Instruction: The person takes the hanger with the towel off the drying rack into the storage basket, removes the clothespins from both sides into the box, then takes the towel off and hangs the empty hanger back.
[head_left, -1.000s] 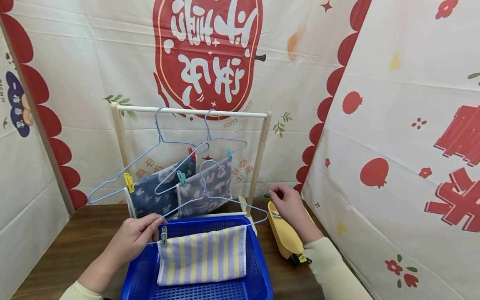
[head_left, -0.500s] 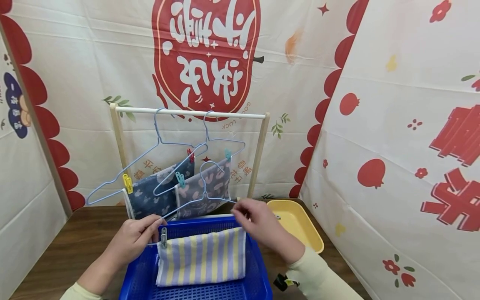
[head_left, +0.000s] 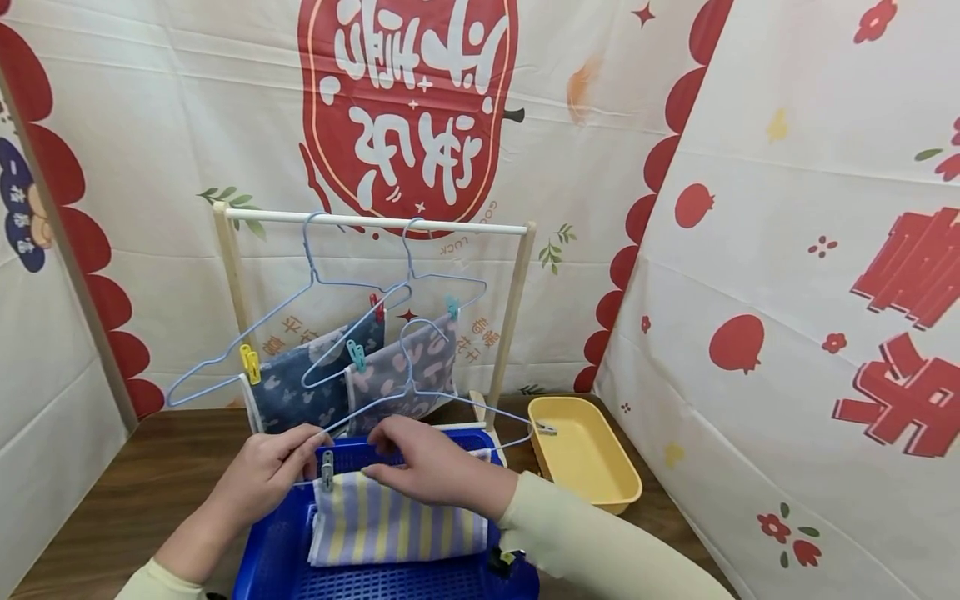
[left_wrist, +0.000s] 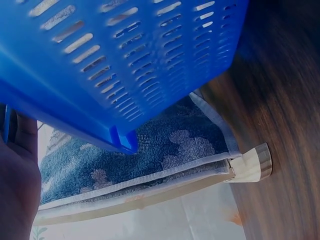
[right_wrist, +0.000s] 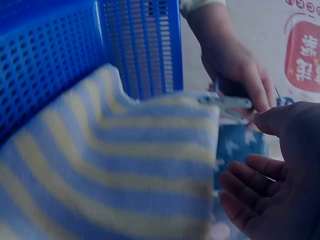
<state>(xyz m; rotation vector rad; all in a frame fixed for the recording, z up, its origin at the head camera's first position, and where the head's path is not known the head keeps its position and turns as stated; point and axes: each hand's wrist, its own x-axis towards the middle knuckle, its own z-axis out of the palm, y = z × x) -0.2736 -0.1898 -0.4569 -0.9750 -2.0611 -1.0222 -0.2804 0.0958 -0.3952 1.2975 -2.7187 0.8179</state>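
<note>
A light blue hanger point(head_left: 408, 386) is held over the basket by my left hand point(head_left: 266, 467), which grips its left end. From its lower bar hangs a towel with yellow and lilac stripes point(head_left: 397, 525). One grey clothespin point(head_left: 327, 471) clips the towel's left corner, right beside the left fingers. My right hand point(head_left: 435, 462) reaches across in front of the towel's top edge, near that clothespin. In the right wrist view its fingers point(right_wrist: 235, 195) are loosely bent, thumb apart, with nothing between them. The blue basket point(head_left: 262, 550) lies beneath the towel.
Behind the basket stands a rack with a white rail point(head_left: 367, 221). Two hangers on it carry a navy towel point(head_left: 300, 387) and a grey-pink towel point(head_left: 397, 367), clipped with coloured clothespins. A yellow tray point(head_left: 592, 475) at right holds a grey clothespin point(head_left: 546, 428).
My right hand has moved left from over the yellow tray, along the hanger, to near the clipped towel corner. The left hand keeps its grip on the hanger in about the same place.
</note>
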